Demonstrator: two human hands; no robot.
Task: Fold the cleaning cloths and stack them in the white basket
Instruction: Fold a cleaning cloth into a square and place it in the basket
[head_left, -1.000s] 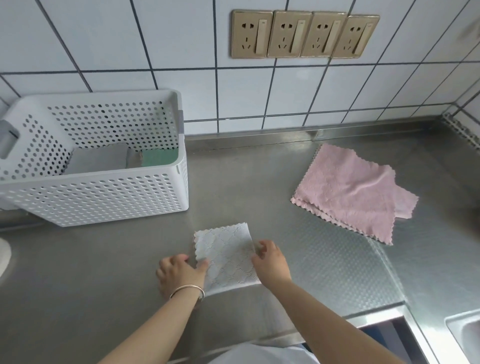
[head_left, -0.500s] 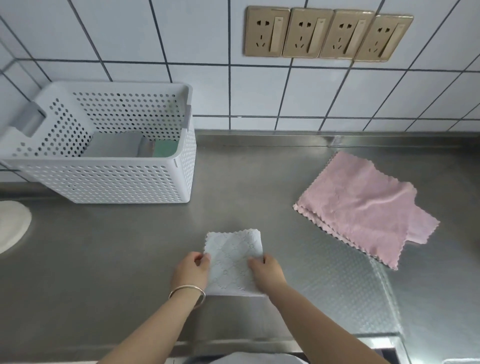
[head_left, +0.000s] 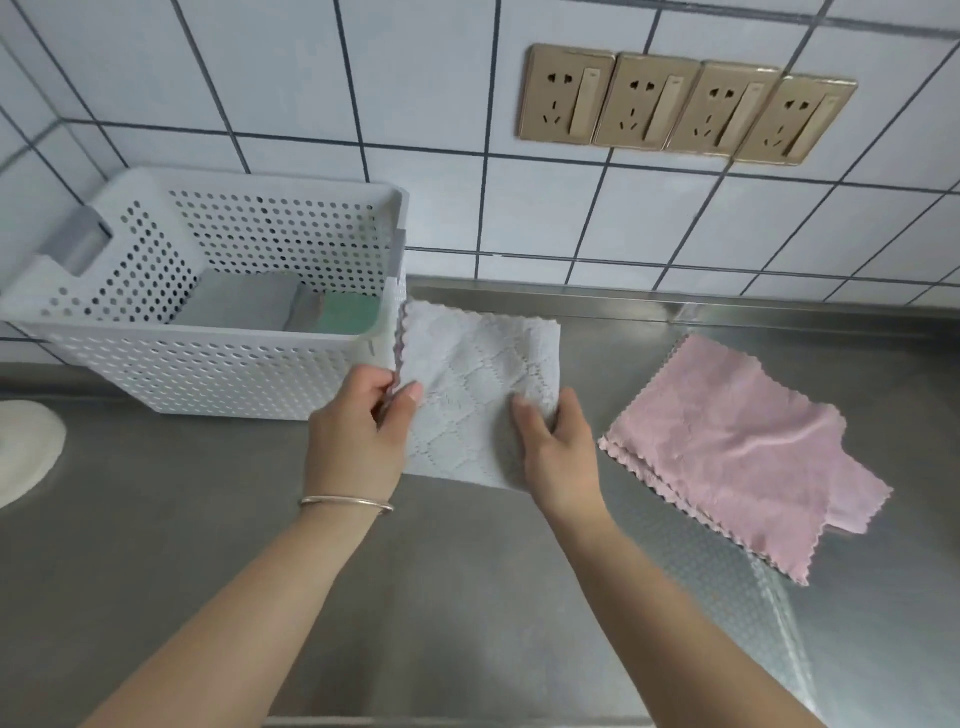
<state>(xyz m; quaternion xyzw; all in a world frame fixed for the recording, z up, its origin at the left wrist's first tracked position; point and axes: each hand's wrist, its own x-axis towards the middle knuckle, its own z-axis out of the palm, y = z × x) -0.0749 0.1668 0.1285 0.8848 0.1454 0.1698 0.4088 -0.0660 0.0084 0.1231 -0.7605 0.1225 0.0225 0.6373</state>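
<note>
A folded white cloth (head_left: 475, 384) with a diamond pattern is held up off the steel counter, its far left corner close to the white basket's right wall. My left hand (head_left: 358, 436) pinches the cloth's left edge between thumb and fingers. My right hand (head_left: 558, 452) grips its right edge, thumb on top. The white perforated basket (head_left: 218, 376) stands at the back left and holds a folded grey cloth (head_left: 244, 306) and a green one (head_left: 348, 312). A pink cloth (head_left: 737, 447) lies on the counter to the right, loosely folded with one corner sticking out.
The steel counter (head_left: 467, 597) runs along a white tiled wall with a row of gold sockets (head_left: 685, 106). A pale round object (head_left: 23, 452) sits at the left edge of the view. A textured steel strip (head_left: 727, 571) lies under and in front of the pink cloth.
Both hands have lifted the folded white cloth off the counter and carried it back and left toward the basket. The pink cloth has not moved.
</note>
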